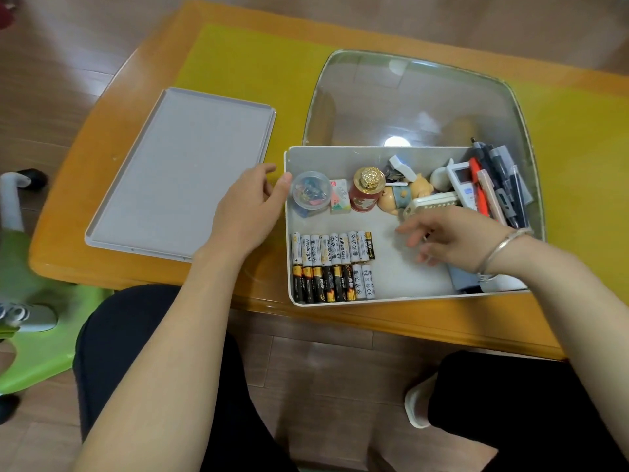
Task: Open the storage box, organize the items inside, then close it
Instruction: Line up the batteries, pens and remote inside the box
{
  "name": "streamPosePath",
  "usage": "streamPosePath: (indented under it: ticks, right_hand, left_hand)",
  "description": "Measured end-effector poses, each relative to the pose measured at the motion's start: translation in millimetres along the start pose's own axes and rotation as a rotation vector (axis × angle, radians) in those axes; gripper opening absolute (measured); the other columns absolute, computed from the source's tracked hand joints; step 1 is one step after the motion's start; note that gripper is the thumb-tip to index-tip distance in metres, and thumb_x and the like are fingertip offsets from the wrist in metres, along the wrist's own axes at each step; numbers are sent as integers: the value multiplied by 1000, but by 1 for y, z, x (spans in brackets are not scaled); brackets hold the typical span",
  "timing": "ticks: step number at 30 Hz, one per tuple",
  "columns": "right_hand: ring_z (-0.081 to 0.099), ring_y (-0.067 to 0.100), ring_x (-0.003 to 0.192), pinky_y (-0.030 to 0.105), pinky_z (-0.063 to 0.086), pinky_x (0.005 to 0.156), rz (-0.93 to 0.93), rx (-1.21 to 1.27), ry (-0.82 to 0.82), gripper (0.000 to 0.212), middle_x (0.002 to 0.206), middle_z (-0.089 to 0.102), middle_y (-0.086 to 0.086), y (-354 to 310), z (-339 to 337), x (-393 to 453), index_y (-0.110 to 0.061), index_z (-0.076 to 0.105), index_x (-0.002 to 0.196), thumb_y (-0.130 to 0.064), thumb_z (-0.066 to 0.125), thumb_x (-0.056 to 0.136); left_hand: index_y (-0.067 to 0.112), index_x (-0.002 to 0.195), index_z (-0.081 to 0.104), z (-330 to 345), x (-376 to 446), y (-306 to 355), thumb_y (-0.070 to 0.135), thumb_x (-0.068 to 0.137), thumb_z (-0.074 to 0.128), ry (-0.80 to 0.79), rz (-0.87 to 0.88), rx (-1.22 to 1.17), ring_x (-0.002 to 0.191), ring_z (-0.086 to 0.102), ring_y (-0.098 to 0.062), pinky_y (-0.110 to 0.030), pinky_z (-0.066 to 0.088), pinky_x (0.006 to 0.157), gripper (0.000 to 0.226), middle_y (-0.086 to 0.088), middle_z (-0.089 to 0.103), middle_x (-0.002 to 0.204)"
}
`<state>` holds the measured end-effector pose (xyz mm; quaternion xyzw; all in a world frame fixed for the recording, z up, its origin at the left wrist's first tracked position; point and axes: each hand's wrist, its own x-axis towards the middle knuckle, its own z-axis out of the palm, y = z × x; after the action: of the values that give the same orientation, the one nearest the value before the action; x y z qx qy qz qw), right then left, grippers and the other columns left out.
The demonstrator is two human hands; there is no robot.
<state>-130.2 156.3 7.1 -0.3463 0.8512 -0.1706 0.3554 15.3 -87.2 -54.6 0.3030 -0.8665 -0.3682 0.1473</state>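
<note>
At the far left a green plastic stool (pixel 44 349) stands on the wooden floor beside the low orange table (pixel 112 137), whose top carries a yellow mat (pixel 245 63). On the table's left part the grey lid (pixel 180 172) of the storage box lies flat, well apart from the box's opening.

The person's left hand (pixel 248 212) rests at the left wall of the white storage box (pixel 391 294), its thumb against the rim and its fingers relaxed and nearly straight, holding nothing.

Inside the box, along the near left, batteries (pixel 332 267) lie in two neat rows, side by side and touching. Behind them sits a small clear round tub of coloured clips (pixel 311 190), then a small pink and white packet (pixel 339 197), then a red jar with a gold cap (pixel 367 189) standing upright. To its right lies a small doll figure (pixel 403 195) on its side, a cream comb-like piece (pixel 432 202) and a white digital device with a little screen (pixel 463 180).

The right hand (pixel 452 240), with a silver bangle (pixel 500 250) at the wrist, hovers low over the box's right half, fingers spread and loosely bent; I cannot tell whether it holds anything. Pens (pixel 497 185) are heaped against the right wall. A clear curved cover (pixel 418 97) rises behind the box.
</note>
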Motion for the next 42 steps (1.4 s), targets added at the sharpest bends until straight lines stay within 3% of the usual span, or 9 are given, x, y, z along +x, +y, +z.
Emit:
streamPosePath:
  ticks: [5,9,12,17,21,29,34,38,42]
  right_hand:
    - [67,8,81,20,54,78,-65,14,103,42,94,69,1,18,-14,-35,-29,63,96,11,52,87]
    - [57,1,68,6,41,62,-166,13,506,37,79,69,-5,40,-17,-57,-35,67,84,1,67,80]
    - [58,13,83,28,48,79,-173,-45,679,29,87,66,2,61,-20,-67,-28,69,87,-1,72,76]
    - [50,27,109,48,39,96,-56,-36,736,24,106,57,0,78,-10,-68,-22,71,93,-7,75,75]
    - [48,24,109,44,39,97,-60,16,780,21,106,50,-6,81,-4,-63,-22,72,92,-8,73,77]
    - [49,23,104,32,40,88,-103,39,828,15,104,52,-6,89,8,-60,-20,73,92,-12,73,79]
    - [47,20,104,48,45,88,-96,43,817,15,105,50,-9,89,8,-58,-22,73,92,-17,72,78]
    - [48,24,105,52,45,85,-79,8,808,14,105,51,-6,88,8,-58,-21,73,92,-16,72,78]
    - [48,23,104,52,44,85,-64,-27,799,13,106,54,-3,87,8,-58,-22,73,91,-17,71,79]
  left_hand:
    - [13,110,62,1,-27,46,22,93,54,212,478,28,69,42,-6,-21,38,58,20,8,50,78]
    - [22,115,63,42,-43,101,20,98,48,-400,707,60,76,48,-4,-28,49,69,23,8,64,90]
    - [29,129,56,84,-40,127,10,99,40,-822,714,225,87,55,-10,-30,47,77,39,7,65,99]
    - [36,139,47,123,-27,145,-4,93,39,-1057,833,409,68,44,3,-19,37,62,62,14,52,89]
    - [41,140,42,139,-18,139,15,102,39,-1237,790,499,102,56,-15,-31,47,86,47,5,60,125]
    - [35,146,32,140,-18,137,22,101,38,-1170,958,602,98,59,-22,-33,45,78,46,-4,63,120]
    - [32,149,25,146,-22,142,26,101,34,-1075,1043,727,97,61,-28,-32,38,68,48,-8,62,112]
    - [31,149,27,143,-22,146,31,99,21,-1031,1105,805,73,52,-21,-30,35,59,49,4,45,73]
    - [36,151,16,132,-19,140,7,95,38,-969,1174,868,65,51,-18,-29,37,52,67,-3,55,84]
